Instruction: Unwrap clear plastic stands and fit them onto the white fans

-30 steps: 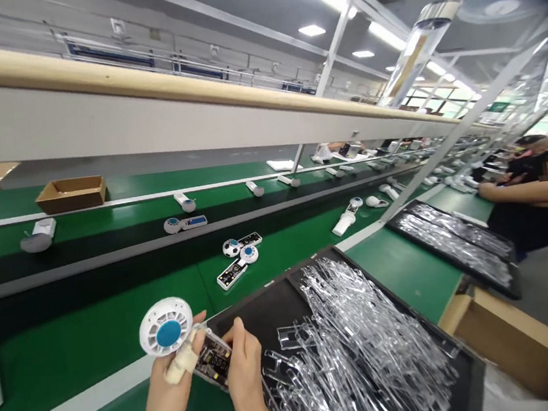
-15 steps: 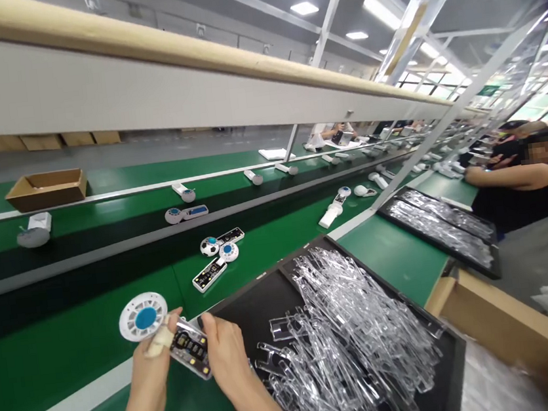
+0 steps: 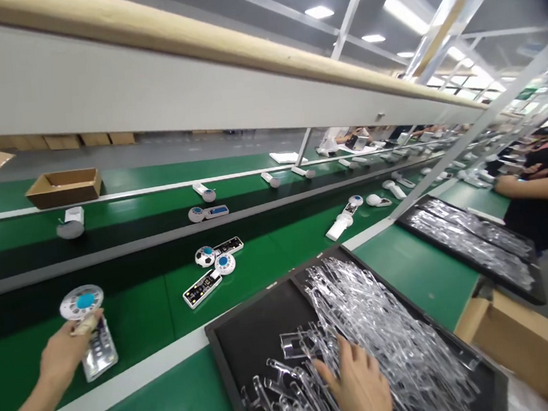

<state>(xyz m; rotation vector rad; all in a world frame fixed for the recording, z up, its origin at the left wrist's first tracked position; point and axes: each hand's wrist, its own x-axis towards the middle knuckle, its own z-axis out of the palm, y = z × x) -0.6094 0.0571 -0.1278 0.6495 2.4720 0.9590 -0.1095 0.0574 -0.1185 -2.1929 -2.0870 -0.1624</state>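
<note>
My left hand (image 3: 67, 351) is over the green belt at the left, its fingers closed around the neck of a white device with a round, blue-centred head (image 3: 82, 301). The handle of this device points down and has a clear cover over its circuit board. One finger of that hand has a pale wrap. My right hand (image 3: 361, 383) reaches over a black tray (image 3: 253, 330), fingers spread, at a heap of clear plastic covers (image 3: 380, 312). I cannot make out whether its fingertips touch them.
Two similar devices with bare circuit boards (image 3: 203, 289) lie on the belt (image 3: 141, 300) ahead. More white devices (image 3: 340, 225) rest farther right. A second tray of clear parts (image 3: 471, 242) and a cardboard box (image 3: 525, 328) are at the right, near a co-worker's arm (image 3: 539, 188).
My left hand has moved left over the belt with the device. My right hand has let go of the device's handle and moved right to the heap of clear covers.
</note>
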